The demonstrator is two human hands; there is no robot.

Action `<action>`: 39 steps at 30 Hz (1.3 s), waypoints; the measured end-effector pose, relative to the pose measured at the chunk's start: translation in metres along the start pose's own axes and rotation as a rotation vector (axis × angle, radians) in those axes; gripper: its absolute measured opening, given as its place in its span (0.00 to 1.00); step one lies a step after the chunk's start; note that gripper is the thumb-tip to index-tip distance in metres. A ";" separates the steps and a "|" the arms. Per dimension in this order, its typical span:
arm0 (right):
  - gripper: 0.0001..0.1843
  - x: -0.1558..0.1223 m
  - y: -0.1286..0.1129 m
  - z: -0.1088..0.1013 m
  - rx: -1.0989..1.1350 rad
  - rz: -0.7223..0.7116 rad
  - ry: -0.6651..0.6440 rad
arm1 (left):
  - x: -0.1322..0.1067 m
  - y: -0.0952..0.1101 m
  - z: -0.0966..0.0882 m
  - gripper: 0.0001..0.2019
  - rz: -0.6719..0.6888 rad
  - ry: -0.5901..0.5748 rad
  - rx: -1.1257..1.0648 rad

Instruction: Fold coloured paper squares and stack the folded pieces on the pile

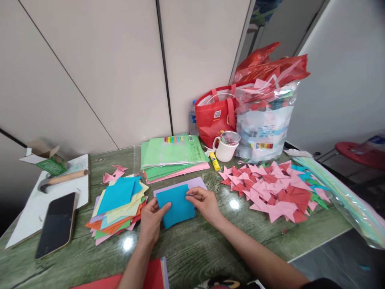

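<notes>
A blue sheet of paper (177, 206) is held up between my two hands, over a lilac sheet (197, 183) lying on the table. My left hand (152, 218) pinches its left edge, thumb on the front. The fingers of my right hand (204, 200) close on its upper right edge. Left of my hands lies a messy pile of coloured paper squares (117, 208) with blue ones on top. To the right spreads a heap of folded pink and red paper pieces (273, 188).
Behind my hands sit green paper packs (171, 152), a yellow glue stick (214, 160), a white mug (225, 150), a red bag (212, 124) and a stuffed plastic bag (264, 124). A phone (57, 224), hammer (63, 179) and small box (51, 160) lie left. Long plastic-wrapped strips (343, 196) cross the right edge.
</notes>
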State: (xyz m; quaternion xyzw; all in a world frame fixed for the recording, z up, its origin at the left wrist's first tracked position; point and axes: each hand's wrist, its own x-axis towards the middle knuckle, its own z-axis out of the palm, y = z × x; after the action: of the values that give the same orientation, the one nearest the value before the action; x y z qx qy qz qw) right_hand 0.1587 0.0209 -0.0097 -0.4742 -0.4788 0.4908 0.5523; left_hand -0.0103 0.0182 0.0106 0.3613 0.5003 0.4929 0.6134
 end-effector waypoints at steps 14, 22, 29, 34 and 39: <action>0.08 -0.001 -0.001 0.001 0.019 -0.008 0.019 | 0.000 -0.003 0.000 0.18 0.021 0.025 -0.014; 0.07 -0.001 -0.003 0.001 0.046 0.003 0.004 | 0.001 -0.005 0.000 0.18 0.029 0.044 -0.012; 0.16 0.000 -0.001 0.000 0.126 0.073 -0.012 | 0.002 -0.006 0.001 0.20 0.032 0.060 -0.014; 0.18 0.000 -0.002 -0.001 0.135 0.092 -0.025 | 0.002 -0.007 0.000 0.19 0.033 0.057 -0.019; 0.19 0.001 -0.005 -0.001 0.142 0.126 -0.034 | 0.003 -0.008 -0.001 0.19 0.026 0.043 -0.028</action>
State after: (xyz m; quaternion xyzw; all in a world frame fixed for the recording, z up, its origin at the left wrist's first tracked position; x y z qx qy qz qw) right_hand 0.1600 0.0211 -0.0044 -0.4547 -0.4213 0.5653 0.5442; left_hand -0.0091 0.0187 0.0025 0.3486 0.5014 0.5154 0.6011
